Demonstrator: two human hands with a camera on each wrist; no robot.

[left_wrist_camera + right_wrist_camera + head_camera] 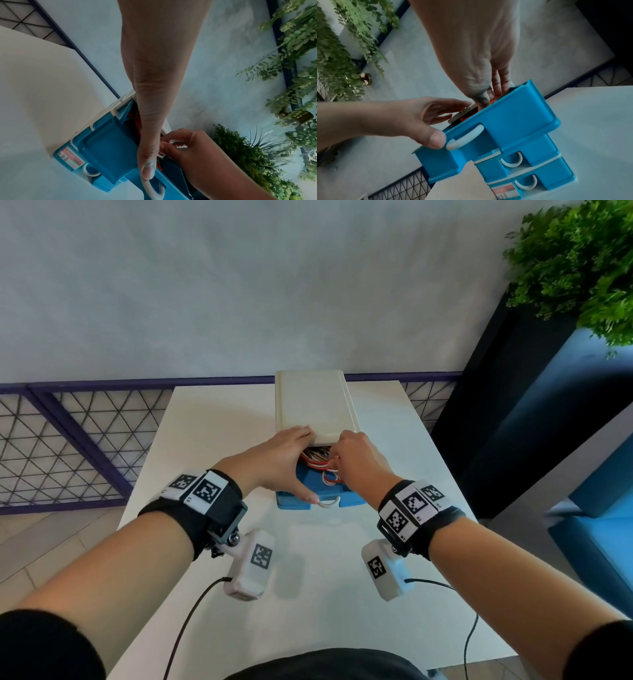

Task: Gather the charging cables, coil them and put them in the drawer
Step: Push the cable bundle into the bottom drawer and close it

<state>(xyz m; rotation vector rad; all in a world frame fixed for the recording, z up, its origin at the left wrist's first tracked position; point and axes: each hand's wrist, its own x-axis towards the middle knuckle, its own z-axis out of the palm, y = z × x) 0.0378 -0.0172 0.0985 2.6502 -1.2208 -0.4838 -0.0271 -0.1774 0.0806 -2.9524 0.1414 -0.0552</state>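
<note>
A small drawer unit with a cream top (311,402) stands at the middle of the white table (219,422). Its top blue drawer (513,121) is pulled out toward me. Red and white charging cables (318,462) lie bunched inside it. My left hand (291,467) spans the drawer: its fingers touch the cream top's front edge and its thumb (147,162) presses by the white handle (464,136). My right hand (356,460) reaches into the drawer from the right and pinches a loop of white cable (173,142). Much of the cables is hidden under both hands.
Two lower blue drawers (510,159) of the unit are pushed in. A purple mesh railing (68,440) runs behind the table. A dark planter (513,405) with green plants (582,261) and a blue seat (603,508) stand on the right.
</note>
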